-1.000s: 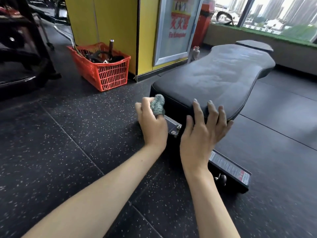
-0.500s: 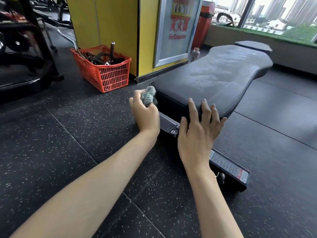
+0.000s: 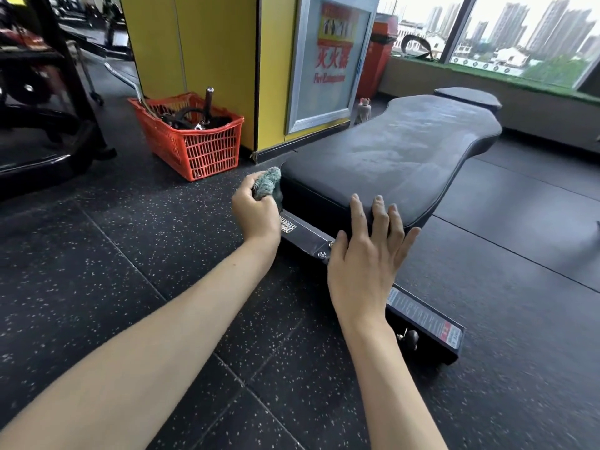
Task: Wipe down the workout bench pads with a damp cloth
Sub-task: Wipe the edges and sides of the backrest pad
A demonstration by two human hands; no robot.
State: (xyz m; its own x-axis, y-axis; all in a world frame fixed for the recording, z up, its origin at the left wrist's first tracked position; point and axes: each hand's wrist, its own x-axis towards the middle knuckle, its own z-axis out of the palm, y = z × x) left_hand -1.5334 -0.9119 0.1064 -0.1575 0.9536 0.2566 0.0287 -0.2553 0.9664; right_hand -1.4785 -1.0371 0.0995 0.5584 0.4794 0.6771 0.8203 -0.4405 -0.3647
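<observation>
The black rubber floor (image 3: 130, 254) lies under both forearms. Ahead of the hands runs the long bench pad (image 3: 389, 157), low and flat, its top marked with pale streaks; whether these are damp or dust cannot be told. Far left of the left hand an orange basket (image 3: 201, 147) of gym gear stands on the floor. Below the pad's near end, between the two hands, the metal frame (image 3: 308, 237) runs out toward the person. Well beyond the fingertips, past the far end of the long pad, sits a small pad (image 3: 467, 97).

The right hand (image 3: 367, 254) is relaxed and holds nothing: its straight fingers (image 3: 380, 212) lie over the near edge of the pad, and the thumb hangs down by the frame. It looks like a bracing hand.

The left hand (image 3: 256, 209) is clenched round a bunched grey-green cloth (image 3: 266, 185), which sticks out above the knuckles and touches the pad's near left corner, at the side wall and not on the top.

The step in hand seems to be wiping the pad's edge at that corner. The next move calls for firm pressure on the cloth and a run along the side wall away from the person, or across the near end toward the right hand, which would then have to lift clear. The small pad probably remains to be done.
</observation>
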